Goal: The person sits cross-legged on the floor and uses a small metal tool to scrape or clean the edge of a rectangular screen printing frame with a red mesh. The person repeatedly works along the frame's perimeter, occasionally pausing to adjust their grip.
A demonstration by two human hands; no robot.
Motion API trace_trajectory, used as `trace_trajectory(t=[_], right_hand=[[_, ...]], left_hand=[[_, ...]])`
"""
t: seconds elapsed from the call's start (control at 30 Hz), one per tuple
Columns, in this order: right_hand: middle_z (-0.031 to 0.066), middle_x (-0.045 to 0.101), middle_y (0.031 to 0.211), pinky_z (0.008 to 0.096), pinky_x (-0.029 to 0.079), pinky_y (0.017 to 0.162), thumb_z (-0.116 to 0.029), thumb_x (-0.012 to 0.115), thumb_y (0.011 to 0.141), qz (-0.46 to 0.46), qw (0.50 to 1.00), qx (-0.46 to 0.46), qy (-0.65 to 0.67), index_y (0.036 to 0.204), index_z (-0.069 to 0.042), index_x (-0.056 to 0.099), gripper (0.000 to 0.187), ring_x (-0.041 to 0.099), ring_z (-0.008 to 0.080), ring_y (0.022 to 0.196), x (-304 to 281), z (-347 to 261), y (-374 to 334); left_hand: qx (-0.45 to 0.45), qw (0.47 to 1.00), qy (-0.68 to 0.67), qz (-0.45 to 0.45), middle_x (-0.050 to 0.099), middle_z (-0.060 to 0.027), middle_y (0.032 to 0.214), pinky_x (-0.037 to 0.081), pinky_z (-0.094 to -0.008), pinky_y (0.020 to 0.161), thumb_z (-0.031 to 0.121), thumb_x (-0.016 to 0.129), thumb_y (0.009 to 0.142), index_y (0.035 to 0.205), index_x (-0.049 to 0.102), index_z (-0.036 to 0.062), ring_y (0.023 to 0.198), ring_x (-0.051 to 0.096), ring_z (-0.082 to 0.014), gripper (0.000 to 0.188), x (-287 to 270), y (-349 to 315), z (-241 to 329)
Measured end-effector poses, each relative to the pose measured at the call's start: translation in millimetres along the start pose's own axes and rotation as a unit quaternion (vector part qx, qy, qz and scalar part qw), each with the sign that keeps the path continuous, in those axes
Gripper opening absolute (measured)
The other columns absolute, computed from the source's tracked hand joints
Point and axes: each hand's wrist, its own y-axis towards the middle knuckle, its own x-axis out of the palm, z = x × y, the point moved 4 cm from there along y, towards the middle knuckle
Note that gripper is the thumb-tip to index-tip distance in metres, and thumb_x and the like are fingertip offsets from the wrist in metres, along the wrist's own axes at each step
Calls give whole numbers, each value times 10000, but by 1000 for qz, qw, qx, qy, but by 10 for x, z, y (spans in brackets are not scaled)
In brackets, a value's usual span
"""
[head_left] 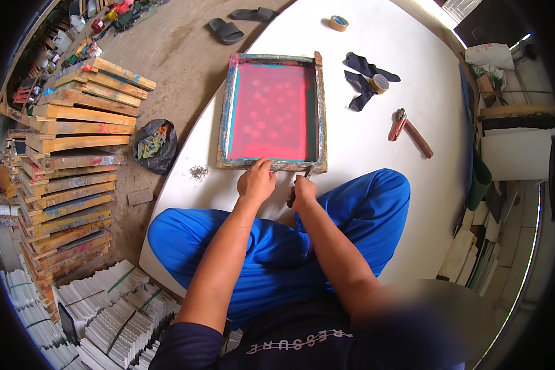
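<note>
A wooden screen-printing frame with a pink-red mesh lies on a white board in front of me. My left hand closes on the frame's near rail, left of the middle, fingers curled over it. Something small and red shows under its fingertips. My right hand grips a dark-handled tool near the frame's near right corner. A metal end of the tool reaches the rail; its jaws are too small to make out. Left of my left hand is a small heap of thin dark bits.
Dark cloth strips, a tan tape roll, another tape roll, and red-handled pliers beside a brown wooden handle lie on the board. Stacked wooden frames, a black bag and sandals are at left.
</note>
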Motion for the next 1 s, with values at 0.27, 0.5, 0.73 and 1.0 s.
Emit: trace_trajectory(t=[0.27, 0.5, 0.73, 1.0], right_hand=[[281, 717, 1003, 505, 524, 849, -232, 598, 895, 218, 928, -195, -233, 1037, 54, 690, 333, 693, 448, 945, 124, 96, 69], [185, 676, 768, 488, 548, 566, -250, 600, 932, 126, 969, -162, -141, 913, 31, 638, 284, 703, 306, 673, 48, 180, 207], [210, 648, 782, 456, 535, 509, -239, 590, 963, -67, 996, -55, -3, 1067, 93, 604, 348, 673, 333, 611, -30, 85, 20], [222, 647, 912, 459, 569, 601, -139, 603, 958, -146, 989, 5, 19, 1106, 72, 548, 264, 685, 333, 734, -75, 50, 56]], left_hand=[[23, 1000, 8, 15, 596, -99, 1403, 533, -446, 968, 261, 711, 885, 1268, 650, 89, 1191, 635, -327, 424, 132, 16, -169], [38, 999, -11, 26, 596, -103, 1405, 531, -452, 970, 273, 717, 881, 1260, 661, 90, 1190, 636, -332, 424, 197, 49, -206], [-3, 1000, -1, 5, 621, -97, 1381, 504, -431, 1018, 271, 724, 880, 1262, 677, 92, 1228, 617, -312, 425, 31, 15, -80], [7, 1000, -17, 11, 629, -100, 1365, 510, -435, 999, 272, 729, 877, 1243, 684, 86, 1200, 630, -324, 414, 38, 15, -87]])
